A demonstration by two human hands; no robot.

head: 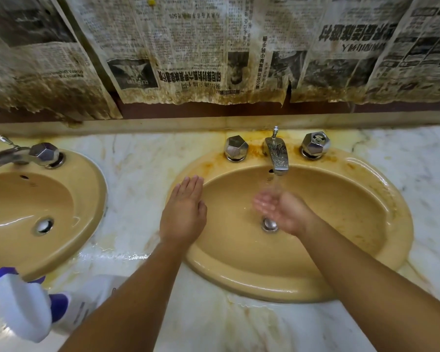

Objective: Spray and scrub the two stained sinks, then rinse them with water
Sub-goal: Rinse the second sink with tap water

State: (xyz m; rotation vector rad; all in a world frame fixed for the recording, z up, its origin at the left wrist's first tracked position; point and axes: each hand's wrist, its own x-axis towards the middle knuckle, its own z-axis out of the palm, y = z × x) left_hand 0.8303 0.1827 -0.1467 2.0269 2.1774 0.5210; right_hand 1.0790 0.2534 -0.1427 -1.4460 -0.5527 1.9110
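Two tan oval sinks are set in a marble counter. The right sink (361, 224) carries orange-brown stains around its rim and taps. Water runs from its chrome faucet (277, 154) onto my right hand (282, 212), which is cupped palm up over the drain (269, 224). My left hand (184, 212) lies flat, fingers straight, on the left rim of that sink. The left sink (18, 207) looks wet and shiny. A white spray bottle (28, 311) with purple trim stands at the lower left, near my left forearm.
Faceted chrome knobs (236, 147) (315, 144) flank the running faucet; another knob (44, 153) sits on the left sink. The marble counter (137, 174) is wet and yellow-stained. Stained, torn newspaper (188, 52) covers the wall behind.
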